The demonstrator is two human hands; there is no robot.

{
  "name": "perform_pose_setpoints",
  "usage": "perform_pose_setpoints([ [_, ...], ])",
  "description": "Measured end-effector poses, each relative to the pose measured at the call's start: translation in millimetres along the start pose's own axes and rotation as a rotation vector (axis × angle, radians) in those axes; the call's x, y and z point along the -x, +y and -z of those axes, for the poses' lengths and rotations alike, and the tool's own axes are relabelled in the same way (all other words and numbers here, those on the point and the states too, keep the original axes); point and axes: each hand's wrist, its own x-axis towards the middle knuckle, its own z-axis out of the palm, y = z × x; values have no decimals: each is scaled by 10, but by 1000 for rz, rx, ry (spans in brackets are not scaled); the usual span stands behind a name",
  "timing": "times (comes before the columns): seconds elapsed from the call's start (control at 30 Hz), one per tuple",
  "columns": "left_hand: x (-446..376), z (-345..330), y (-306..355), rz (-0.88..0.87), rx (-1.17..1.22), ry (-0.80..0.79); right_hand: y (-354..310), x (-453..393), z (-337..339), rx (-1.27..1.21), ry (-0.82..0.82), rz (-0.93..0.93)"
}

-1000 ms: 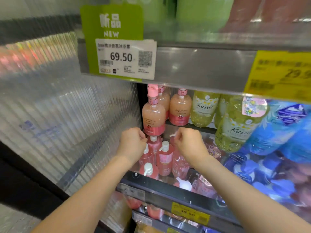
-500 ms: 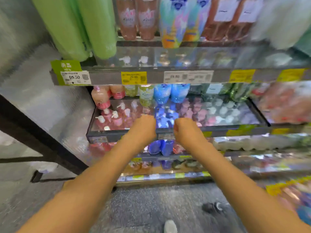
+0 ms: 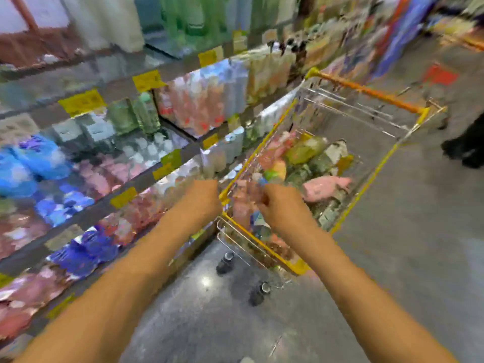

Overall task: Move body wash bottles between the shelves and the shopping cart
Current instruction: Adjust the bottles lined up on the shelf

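Note:
The view is heavily blurred. My left hand (image 3: pixel 201 197) is curled into a fist and holds nothing, just left of the near corner of the shopping cart (image 3: pixel 366 90). My right hand (image 3: pixel 282 205), also curled with nothing seen in it, hovers over the cart's near end. Several bottles lie inside the wire cart, among them a pink bottle (image 3: pixel 324 187) and a yellow-green bottle (image 3: pixel 303 150). The store shelves (image 3: pixel 86 218) on the left carry rows of blue bottles (image 3: pixel 34 163) and pink ones.
The yellow-rimmed cart stands on grey floor beside the shelves, its wheels (image 3: pixel 225 263) below my hands. A person's dark shoes (image 3: pixel 466 150) are at the right edge past the cart. Yellow price tags (image 3: pixel 81 102) line the shelf edges.
My view has swung right, from the shelf of pink pump bottles to the cart. Both fists have moved away from the shelf and now sit at the cart's near end.

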Motion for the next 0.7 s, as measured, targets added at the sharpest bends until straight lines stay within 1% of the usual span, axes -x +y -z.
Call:
perform_pose_setpoints([
  [0.13, -199, -127, 541, -86, 44, -67, 637, 126, 194, 18, 98, -143],
  [0.3, -624, -328, 798, -115, 93, -147, 1079, -22, 79, -36, 148, -263],
  [0.43, -1175, -651, 851, -136, 143, -263, 1398, -351, -263, -109, 67, -422],
  [0.5, -1503, -856, 830, -137, 143, -348, 1543, -529, -434, -156, 56, -519],
  [0.6, -1927, -1189, 823, -87, 237, -483, 1736, -748, -675, -233, 32, -684],
  [0.7, -2206, -1525, 795, -23, 315, -545, 1946, -906, -1020, -340, -3, -845],
])
